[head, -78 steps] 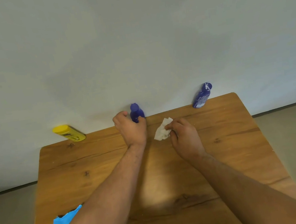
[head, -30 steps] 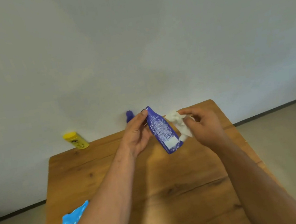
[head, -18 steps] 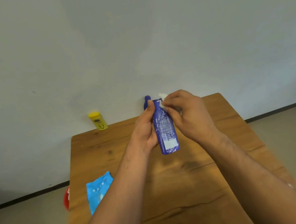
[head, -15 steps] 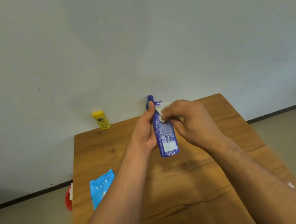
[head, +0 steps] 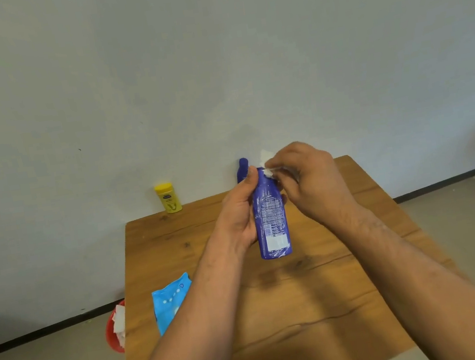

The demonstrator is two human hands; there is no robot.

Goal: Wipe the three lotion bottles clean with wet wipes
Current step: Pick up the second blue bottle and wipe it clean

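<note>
My left hand (head: 239,213) grips a blue lotion bottle (head: 271,224) upright above the wooden table (head: 323,290), label side toward me. My right hand (head: 307,181) pinches a white wet wipe (head: 266,160) against the bottle's top end. A second blue bottle (head: 242,168) stands at the table's far edge by the wall, mostly hidden behind my left thumb. A yellow bottle (head: 168,198) stands upright at the far left edge.
A light blue wet-wipe pack (head: 169,302) lies near the table's left edge. A red bin (head: 114,331) with used white wipes sits on the floor left of the table. A pale wall rises right behind the table.
I lifted the right-hand blue bottle off the table and brought it to the middle. My right hand with the wipe slid up along the bottle to its top end.
</note>
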